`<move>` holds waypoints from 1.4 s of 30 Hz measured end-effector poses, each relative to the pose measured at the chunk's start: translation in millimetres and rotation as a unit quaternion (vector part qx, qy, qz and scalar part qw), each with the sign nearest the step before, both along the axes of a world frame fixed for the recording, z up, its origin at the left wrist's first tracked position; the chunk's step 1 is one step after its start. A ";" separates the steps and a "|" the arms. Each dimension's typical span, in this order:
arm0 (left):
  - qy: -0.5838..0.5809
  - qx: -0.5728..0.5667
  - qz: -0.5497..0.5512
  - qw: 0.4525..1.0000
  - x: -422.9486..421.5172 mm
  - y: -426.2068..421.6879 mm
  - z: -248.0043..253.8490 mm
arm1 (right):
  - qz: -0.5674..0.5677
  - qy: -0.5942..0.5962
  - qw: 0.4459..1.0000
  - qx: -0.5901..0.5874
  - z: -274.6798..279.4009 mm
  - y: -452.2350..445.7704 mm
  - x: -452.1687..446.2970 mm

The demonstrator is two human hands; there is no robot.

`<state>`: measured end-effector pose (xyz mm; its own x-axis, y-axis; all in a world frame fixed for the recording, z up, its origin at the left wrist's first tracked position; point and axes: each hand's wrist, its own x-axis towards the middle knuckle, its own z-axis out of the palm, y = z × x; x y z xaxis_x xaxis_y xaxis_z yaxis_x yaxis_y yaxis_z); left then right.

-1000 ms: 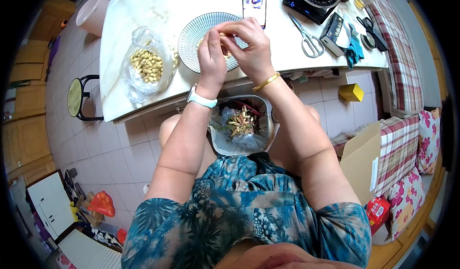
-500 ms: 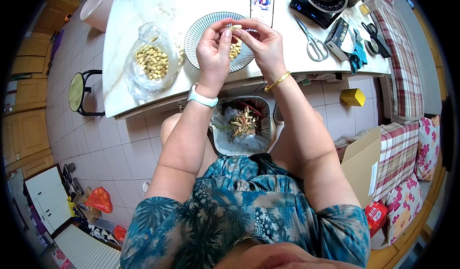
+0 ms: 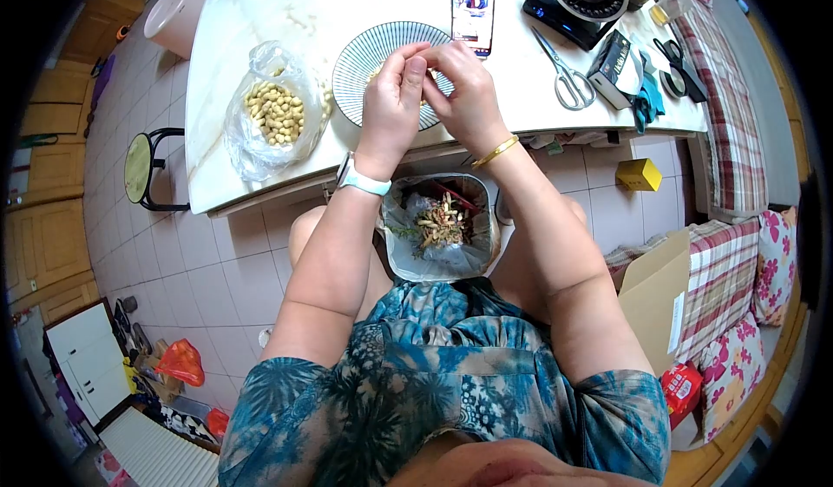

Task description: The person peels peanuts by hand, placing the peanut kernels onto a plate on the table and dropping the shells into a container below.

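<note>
- Peanuts [image 3: 276, 114] in their shells sit in a clear plastic bag [image 3: 247, 161] on the white table [image 3: 221, 62], off to my left.
- My left hand [image 3: 389, 105] is over a stripy plate [image 3: 390, 37], fingers bent in and thumb pointing up. I cannot tell if it has hold of a peanut, because my hands hide that spot.
- Between my knees, a bin [image 3: 416, 267] has a pile of shells [image 3: 442, 222] in it.
- My right hand [image 3: 466, 92] curls in, and its fingertips meet my left ones. I cannot tell what they pinch, or how tightly.
- A phone [image 3: 473, 18] with its screen lit lies just past my right hand.
- Big scissors [image 3: 568, 83] lie farther right, well apart from me.
</note>
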<state>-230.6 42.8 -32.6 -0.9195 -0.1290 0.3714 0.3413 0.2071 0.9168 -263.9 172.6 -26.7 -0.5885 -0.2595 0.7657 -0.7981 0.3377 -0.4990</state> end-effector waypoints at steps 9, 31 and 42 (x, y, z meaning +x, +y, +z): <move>0.020 0.029 -0.004 0.999 -1.7 2.1 -4.6 | -0.016 0.017 1.000 0.008 1.1 -5.7 3.8; 0.037 0.018 0.044 0.998 7.7 8.7 -3.4 | -0.001 0.021 1.000 -0.021 4.1 -18.3 9.7; 0.028 0.045 0.051 0.997 2.1 7.4 -9.6 | 0.000 0.018 1.000 -0.025 1.6 -21.5 6.1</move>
<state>-228.4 50.2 -42.2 -0.8776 -0.2559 0.4053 0.3744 0.1620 0.9130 -257.8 151.0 -25.2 -0.5604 -0.2200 0.7984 -0.8158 0.3127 -0.4865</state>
